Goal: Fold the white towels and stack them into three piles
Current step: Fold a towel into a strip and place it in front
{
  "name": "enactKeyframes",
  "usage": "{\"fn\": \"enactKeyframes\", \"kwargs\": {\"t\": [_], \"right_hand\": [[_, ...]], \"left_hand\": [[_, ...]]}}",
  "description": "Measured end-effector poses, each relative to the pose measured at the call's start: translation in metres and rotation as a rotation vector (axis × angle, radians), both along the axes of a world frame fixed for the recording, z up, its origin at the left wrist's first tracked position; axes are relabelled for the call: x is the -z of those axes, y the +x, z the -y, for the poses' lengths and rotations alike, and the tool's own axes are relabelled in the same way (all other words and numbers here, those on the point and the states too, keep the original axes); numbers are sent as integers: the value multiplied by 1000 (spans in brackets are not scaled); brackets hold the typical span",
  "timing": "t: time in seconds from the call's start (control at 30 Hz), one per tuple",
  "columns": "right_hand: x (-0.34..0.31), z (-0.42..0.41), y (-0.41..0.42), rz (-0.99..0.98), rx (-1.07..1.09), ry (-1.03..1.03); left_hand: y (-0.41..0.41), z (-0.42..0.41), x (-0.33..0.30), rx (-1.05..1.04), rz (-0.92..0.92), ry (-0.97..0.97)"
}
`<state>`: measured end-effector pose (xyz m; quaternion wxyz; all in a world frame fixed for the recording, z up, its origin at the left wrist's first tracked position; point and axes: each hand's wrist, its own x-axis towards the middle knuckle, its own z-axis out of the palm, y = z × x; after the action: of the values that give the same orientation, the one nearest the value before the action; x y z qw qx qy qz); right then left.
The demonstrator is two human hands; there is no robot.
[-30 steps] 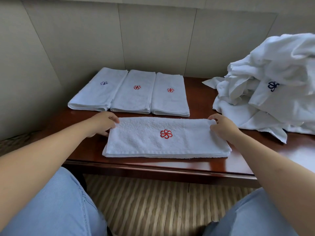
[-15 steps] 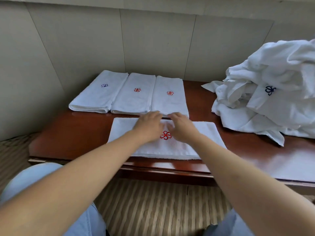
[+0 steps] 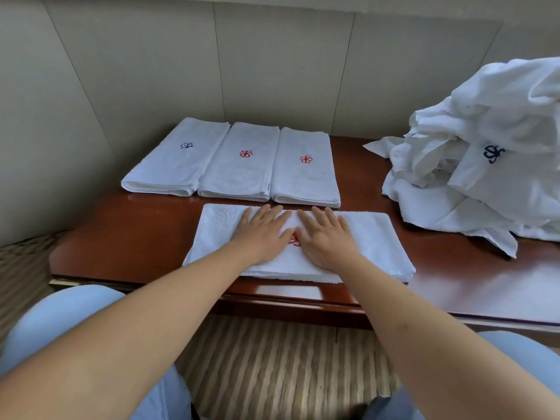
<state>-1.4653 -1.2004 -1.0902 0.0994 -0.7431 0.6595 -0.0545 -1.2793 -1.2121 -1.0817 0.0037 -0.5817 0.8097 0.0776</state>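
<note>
A dark red wooden bench (image 3: 121,256) stands against a pale panelled wall, with striped flooring below it.

The towel (image 3: 369,237) in work lies folded into a long strip near the front edge of the bench, its length along that edge. Both hands lie flat on its middle, side by side. The left hand (image 3: 260,231) and the right hand (image 3: 325,237) have straight, spread fingers and they grip nothing; they only press the cloth. A red emblem (image 3: 294,241) shows a little between the thumbs.

Behind the strip, toward the back edge, three folded towels (image 3: 242,171) lie in a row, touching one another. These look like the start of the three piles. At the right end of the bench a loose heap (image 3: 485,165) of unfolded towels waits, so I judge that the task is at an early stage.

The risk now is in the next fold. If the hands slide while they press, the layers can shift and the edges will not match. The front edge of the strip is very near the bench edge, so a pull toward the person could drag it off.
</note>
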Motion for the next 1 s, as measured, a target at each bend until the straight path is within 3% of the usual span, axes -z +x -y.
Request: {"fn": "enactKeyframes", "kwargs": {"t": [0.17, 0.37, 0.57, 0.67, 0.87, 1.0], "right_hand": [[-2, -5, -35, -13, 89, 39], [-9, -23, -82, -90, 242, 56], [-15, -38, -95, -88, 283, 139], [-19, -40, -98, -101, 242, 133], [-30, -28, -111, -131, 164, 121], [-37, -19, -129, 18, 90, 148]], "left_hand": [[41, 0, 1, -43, 9, 27], [70, -9, 0, -248, 20, 35], [68, -18, -7, -438, 10, 162], [53, -17, -16, -388, 69, 128], [-18, -12, -23, -55, 28, 100], [-74, -5, -23, 72, -11, 98]]}}
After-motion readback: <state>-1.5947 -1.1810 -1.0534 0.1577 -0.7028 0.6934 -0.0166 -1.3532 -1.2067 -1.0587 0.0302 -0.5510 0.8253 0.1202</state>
